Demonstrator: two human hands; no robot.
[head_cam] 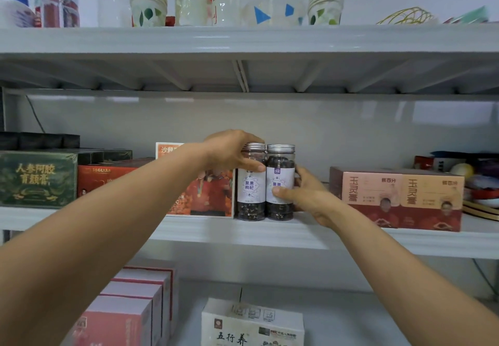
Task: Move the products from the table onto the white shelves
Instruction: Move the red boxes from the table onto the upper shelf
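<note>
White shelf [189, 231]: two gripped jars [266, 183]

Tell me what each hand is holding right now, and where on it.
Left hand holds the left jar near its top, just below the metal lid. Right hand holds the right jar around its labelled middle. Both jars stand on the middle shelf.
</note>
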